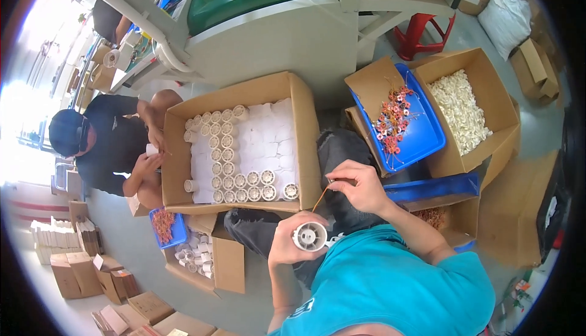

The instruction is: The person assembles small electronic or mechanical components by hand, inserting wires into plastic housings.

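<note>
My left hand is wrapped round a white plastic cylindrical housing, its spoked round end facing up. Above and to the right of it, my right hand pinches the end of a thin orange wire. The wire runs down toward the housing, and its lower end is partly hidden by my left hand. Just beyond my hands stands a large open cardboard box. Several similar white housings stand in rows inside it, on white padding.
A blue tray of small red and orange wired parts sits right, beside a cardboard box of small white pieces. At left a co-worker holds another white part. Lower left are a blue tray and a box of white parts.
</note>
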Available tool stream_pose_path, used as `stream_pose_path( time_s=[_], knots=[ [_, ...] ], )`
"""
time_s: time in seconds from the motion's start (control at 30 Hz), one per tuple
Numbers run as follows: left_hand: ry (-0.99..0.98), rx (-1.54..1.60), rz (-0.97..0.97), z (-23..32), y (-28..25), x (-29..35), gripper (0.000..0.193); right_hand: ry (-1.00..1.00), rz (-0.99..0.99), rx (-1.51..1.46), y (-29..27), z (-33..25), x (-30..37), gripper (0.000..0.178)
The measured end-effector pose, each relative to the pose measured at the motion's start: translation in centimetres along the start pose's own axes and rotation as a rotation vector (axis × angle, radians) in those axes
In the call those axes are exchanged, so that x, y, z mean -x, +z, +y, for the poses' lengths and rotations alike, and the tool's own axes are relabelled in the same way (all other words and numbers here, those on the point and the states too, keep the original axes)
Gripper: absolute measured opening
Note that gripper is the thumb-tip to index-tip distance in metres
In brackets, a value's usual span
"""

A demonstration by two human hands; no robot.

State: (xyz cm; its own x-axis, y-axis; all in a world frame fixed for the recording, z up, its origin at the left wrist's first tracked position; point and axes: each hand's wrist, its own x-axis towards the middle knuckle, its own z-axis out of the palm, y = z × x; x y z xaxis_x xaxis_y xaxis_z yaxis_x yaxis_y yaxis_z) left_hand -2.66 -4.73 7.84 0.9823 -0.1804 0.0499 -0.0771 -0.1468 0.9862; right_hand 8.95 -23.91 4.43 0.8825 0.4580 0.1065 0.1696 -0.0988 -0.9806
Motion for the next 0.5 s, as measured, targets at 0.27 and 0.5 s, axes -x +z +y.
stream_pose_path(
  time_s=[0.27, 0.5],
  knots=[
    [-0.016, -0.242, 0.587, -2.8, 1.0, -1.3, 0.057, -0.24, 0.384, 0.218, -1.2, -2.2, -0.7, 0.023],
    [0.09, -0.376, 0.737, -4.2, 1.8, -2.2, 0.056, -0.45, 0.269, 0.247, -0.3, -5.9, 1.2, 0.029]
  ],
)
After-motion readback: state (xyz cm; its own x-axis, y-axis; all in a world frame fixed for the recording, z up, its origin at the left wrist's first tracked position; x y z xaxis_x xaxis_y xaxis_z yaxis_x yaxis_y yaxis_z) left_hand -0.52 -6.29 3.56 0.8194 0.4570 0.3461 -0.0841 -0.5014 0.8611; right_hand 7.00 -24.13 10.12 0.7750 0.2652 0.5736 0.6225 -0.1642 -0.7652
